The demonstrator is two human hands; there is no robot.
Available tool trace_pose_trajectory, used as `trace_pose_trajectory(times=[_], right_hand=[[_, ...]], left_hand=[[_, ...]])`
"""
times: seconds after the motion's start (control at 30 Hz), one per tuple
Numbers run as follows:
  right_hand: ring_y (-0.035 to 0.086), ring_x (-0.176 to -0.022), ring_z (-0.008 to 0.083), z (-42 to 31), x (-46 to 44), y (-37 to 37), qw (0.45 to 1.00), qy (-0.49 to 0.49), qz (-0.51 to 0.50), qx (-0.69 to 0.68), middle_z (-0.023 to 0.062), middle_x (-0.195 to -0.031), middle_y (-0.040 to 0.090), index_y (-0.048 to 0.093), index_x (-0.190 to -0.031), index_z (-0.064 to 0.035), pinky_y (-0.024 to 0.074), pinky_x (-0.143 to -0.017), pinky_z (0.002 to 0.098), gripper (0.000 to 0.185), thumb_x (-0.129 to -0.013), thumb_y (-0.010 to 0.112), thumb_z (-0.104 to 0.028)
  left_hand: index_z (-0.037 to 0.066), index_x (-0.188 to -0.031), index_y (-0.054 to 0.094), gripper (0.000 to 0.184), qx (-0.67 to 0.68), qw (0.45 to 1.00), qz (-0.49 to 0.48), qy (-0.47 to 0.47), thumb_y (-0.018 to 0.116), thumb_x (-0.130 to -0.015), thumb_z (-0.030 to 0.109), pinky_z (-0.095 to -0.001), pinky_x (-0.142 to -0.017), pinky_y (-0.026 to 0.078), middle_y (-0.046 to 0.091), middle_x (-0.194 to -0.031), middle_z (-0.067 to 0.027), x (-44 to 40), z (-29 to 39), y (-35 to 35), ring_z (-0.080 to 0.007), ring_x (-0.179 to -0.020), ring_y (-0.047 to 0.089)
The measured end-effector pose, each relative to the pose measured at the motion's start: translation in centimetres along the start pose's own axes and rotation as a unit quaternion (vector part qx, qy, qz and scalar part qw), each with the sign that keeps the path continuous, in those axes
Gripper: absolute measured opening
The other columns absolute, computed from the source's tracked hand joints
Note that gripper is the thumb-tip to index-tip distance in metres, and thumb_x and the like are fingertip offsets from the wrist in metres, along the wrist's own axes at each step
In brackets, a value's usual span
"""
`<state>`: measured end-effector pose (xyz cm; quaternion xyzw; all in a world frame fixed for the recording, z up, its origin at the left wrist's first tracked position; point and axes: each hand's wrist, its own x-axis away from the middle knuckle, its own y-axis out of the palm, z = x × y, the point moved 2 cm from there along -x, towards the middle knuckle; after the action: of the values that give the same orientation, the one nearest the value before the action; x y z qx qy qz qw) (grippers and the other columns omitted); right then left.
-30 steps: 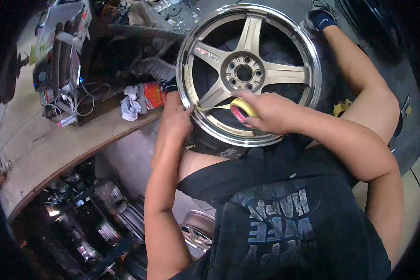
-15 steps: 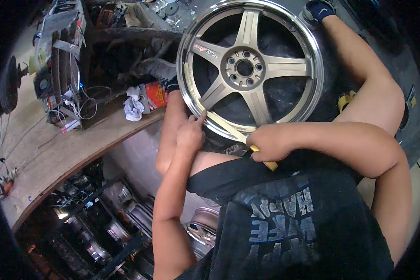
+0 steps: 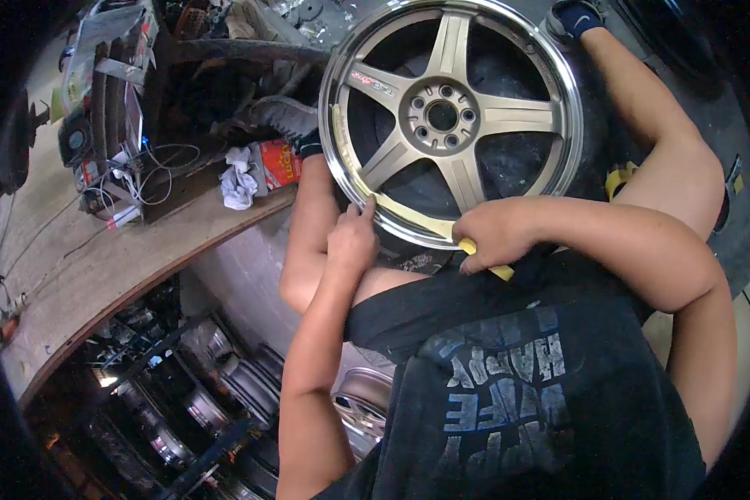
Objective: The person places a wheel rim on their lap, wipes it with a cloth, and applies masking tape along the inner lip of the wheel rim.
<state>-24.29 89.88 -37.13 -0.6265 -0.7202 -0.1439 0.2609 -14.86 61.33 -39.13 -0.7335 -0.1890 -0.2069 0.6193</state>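
A bronze five-spoke wheel (image 3: 442, 117) with a polished lip lies in front of me between my legs. Yellow tape (image 3: 408, 216) runs along its lower left inner rim. My left hand (image 3: 353, 239) touches the tape with an outstretched finger at the rim's lower left; its other fingers are partly curled. Wrapped round the roll of yellow tape (image 3: 502, 272), my right hand (image 3: 493, 233) is at the wheel's lower edge. A strip stretches from the roll to my left fingertip. Most of the roll is hidden by the hand.
On the left, a wooden bench (image 3: 67, 287) holds crumpled white paper (image 3: 239, 179), a red box (image 3: 280, 163) and a device with cables. Other wheels (image 3: 365, 400) are below it. A second yellow roll (image 3: 619, 178) lies beside my right leg.
The tape roll and my right hand have moved down and right from the spokes to the wheel's lower edge, drawing out a longer strip. My left hand has shifted slightly right.
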Motion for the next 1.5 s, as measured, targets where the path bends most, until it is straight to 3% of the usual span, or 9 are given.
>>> trace_pose_trajectory(times=[0.57, 0.67, 0.83, 1.0, 1.03, 1.1, 1.17, 1.27, 1.5], right_hand=[[0.07, -0.11, 0.0403, 1.4, -1.2, -0.7, 0.999, 0.003, 0.022, -0.026, 0.0254, -0.114, 0.074, 0.069, -0.127, 0.0025, 0.0542, -0.098, 0.0466, 0.057, -0.091, 0.074, -0.042], [0.07, -0.111, 0.0401, 1.4, -1.3, -0.8, 0.999, 0.006, 0.02, -0.025, 0.0257, -0.114, 0.074, 0.069, -0.128, 0.0023, 0.054, -0.098, 0.0463, 0.058, -0.091, 0.074, -0.041], [0.07, -0.113, 0.0396, 2.0, -1.2, -0.7, 0.999, -0.003, 0.041, -0.03, 0.0257, -0.117, 0.073, 0.067, -0.131, 0.0019, 0.0535, -0.099, 0.0462, 0.059, -0.09, 0.074, -0.04], [0.069, -0.114, 0.0393, 2.0, -1.1, -1.1, 0.999, 0.019, 0.027, -0.036, 0.0255, -0.119, 0.073, 0.066, -0.135, 0.0006, 0.0532, -0.1, 0.0466, 0.06, -0.089, 0.074, -0.038], [0.069, -0.114, 0.0393, 1.9, -0.9, -1.2, 0.999, 0.019, 0.029, -0.037, 0.0255, -0.119, 0.073, 0.066, -0.135, 0.0006, 0.0532, -0.1, 0.0466, 0.06, -0.089, 0.074, -0.038], [0.069, -0.114, 0.0395, 1.8, -0.6, -1.3, 0.999, 0.012, 0.03, -0.01, 0.0252, -0.119, 0.073, 0.065, -0.135, -0.0003, 0.0533, -0.1, 0.047, 0.06, -0.089, 0.074, -0.038], [0.069, -0.114, 0.0396, 1.8, -0.6, -1.4, 1.0, 0.011, 0.024, -0.009, 0.025, -0.12, 0.073, 0.065, -0.136, -0.0005, 0.0533, -0.1, 0.0471, 0.061, -0.089, 0.074, -0.038], [0.069, -0.114, 0.0396, 1.2, -0.4, -1.8, 1.0, -0.002, 0.023, 0.005, 0.0245, -0.12, 0.072, 0.065, -0.136, -0.001, 0.0533, -0.1, 0.0472, 0.061, -0.089, 0.074, -0.039], [0.069, -0.114, 0.0397, 1.3, -0.7, -1.8, 0.999, 0.024, 0.044, 0.007, 0.0238, -0.12, 0.072, 0.066, -0.134, -0.0023, 0.0528, -0.1, 0.0473, 0.059, -0.09, 0.072, -0.04]], left_hand=[[0.012, -0.149, 0.056, 0.054, -0.067, 0.998, -0.012, -0.012, 0.054, -0.095, 0.012, -0.0486, -0.086, 0.057, 0.064, -0.117, -0.0139, -0.7, 0.4, 1.1, -0.0313, -0.103, 0.068], [0.013, -0.146, 0.059, 0.052, -0.084, 0.996, 0.001, -0.011, 0.054, -0.095, 0.012, -0.0474, -0.086, 0.056, 0.065, -0.115, -0.0121, -0.8, 0.0, 1.7, -0.0306, -0.104, 0.068], [0.026, -0.142, 0.065, 0.052, -0.082, 0.997, -0.012, -0.004, 0.055, -0.093, 0.013, -0.0519, -0.09, 0.054, 0.07, -0.11, -0.0099, -2.7, -3.5, 0.3, -0.032, -0.103, 0.07], [0.026, -0.147, 0.062, 0.057, -0.12, 0.991, 0.024, -0.05, 0.058, -0.092, 0.013, -0.0543, -0.092, 0.053, 0.072, -0.113, -0.0143, -5.3, -3.5, -2.1, -0.0351, -0.107, 0.071], [0.024, -0.146, 0.062, 0.056, 0.004, 0.996, 0.07, -0.059, 0.06, -0.09, 0.014, -0.0532, -0.091, 0.054, 0.072, -0.109, -0.0147, -4.5, -1.4, -4.7, -0.0362, -0.105, 0.071], [0.023, -0.145, 0.063, 0.056, 0.127, 0.984, 0.112, -0.062, 0.062, -0.089, 0.015, -0.0522, -0.09, 0.054, 0.072, -0.106, -0.0152, -3.3, -0.5, -4.4, -0.0373, -0.103, 0.071], [0.019, -0.144, 0.063, 0.057, -0.003, 0.999, 0.032, 0.035, 0.065, -0.087, 0.018, -0.0498, -0.085, 0.056, 0.072, -0.102, -0.0148, -1.7, -1.6, 1.1, -0.0378, -0.096, 0.071], [0.016, -0.146, 0.061, 0.062, -0.025, 0.999, -0.033, 0.036, 0.067, -0.085, 0.018, -0.0492, -0.08, 0.057, 0.071, -0.102, -0.014, 0.2, 2.0, -0.8, -0.0347, -0.09, 0.071], [0.013, -0.155, 0.05, 0.074, -0.075, 0.995, -0.058, 0.044, 0.068, -0.084, 0.018, -0.0481, -0.081, 0.058, 0.072, -0.104, -0.0132, 0.8, 2.1, 1.6, -0.033, -0.093, 0.072]])
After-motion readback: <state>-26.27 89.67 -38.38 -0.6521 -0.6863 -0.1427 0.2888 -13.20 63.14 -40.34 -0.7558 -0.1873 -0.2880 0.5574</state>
